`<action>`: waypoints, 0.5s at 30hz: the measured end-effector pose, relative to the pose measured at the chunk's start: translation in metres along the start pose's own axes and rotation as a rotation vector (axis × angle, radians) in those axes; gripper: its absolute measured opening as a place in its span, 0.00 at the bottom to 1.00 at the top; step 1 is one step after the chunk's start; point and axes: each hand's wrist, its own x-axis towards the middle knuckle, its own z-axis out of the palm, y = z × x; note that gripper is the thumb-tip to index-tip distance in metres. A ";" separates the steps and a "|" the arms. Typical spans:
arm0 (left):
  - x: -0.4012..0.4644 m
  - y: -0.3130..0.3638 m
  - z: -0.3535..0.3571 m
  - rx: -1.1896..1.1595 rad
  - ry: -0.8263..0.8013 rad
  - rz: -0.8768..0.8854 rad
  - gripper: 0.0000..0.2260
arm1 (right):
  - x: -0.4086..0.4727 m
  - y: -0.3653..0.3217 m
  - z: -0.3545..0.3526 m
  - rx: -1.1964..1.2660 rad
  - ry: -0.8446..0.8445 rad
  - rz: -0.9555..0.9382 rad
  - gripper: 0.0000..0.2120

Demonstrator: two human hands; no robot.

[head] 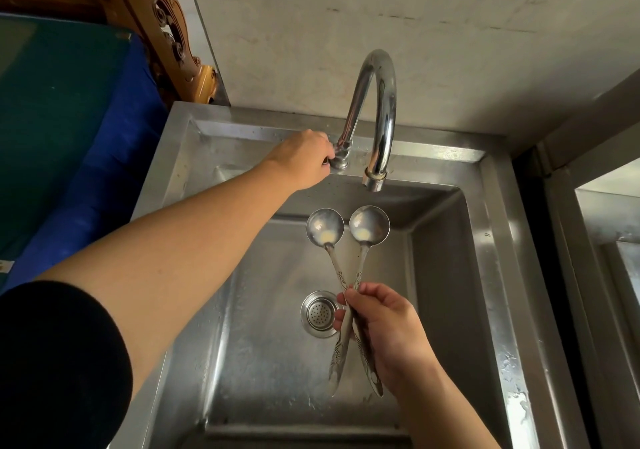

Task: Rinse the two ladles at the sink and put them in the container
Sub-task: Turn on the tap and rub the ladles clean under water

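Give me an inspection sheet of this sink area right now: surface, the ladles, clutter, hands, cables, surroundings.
Surface: steel sink, basin bare, strainer in the drain, no water running from the faucet.
Job's things: two ladles, handles crossed, bowls side by side below the spout, pale residue in both. Container not in view.
Clutter: nothing seen.
Grips: left hand on the faucet valve; right hand shut around both ladle handles.
Cables: nothing seen.
Surroundings: stained wall behind, carved wood and blue cover on the left, second steel unit on the right.
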 end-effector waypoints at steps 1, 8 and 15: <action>0.001 0.000 -0.001 -0.006 -0.004 0.002 0.14 | 0.000 0.000 0.000 -0.008 0.005 -0.004 0.12; 0.003 -0.004 -0.007 -0.061 -0.019 0.005 0.11 | 0.002 0.002 0.000 -0.013 0.027 -0.009 0.10; 0.003 -0.004 -0.006 -0.096 -0.012 -0.013 0.11 | 0.003 0.006 0.000 -0.034 0.071 -0.028 0.05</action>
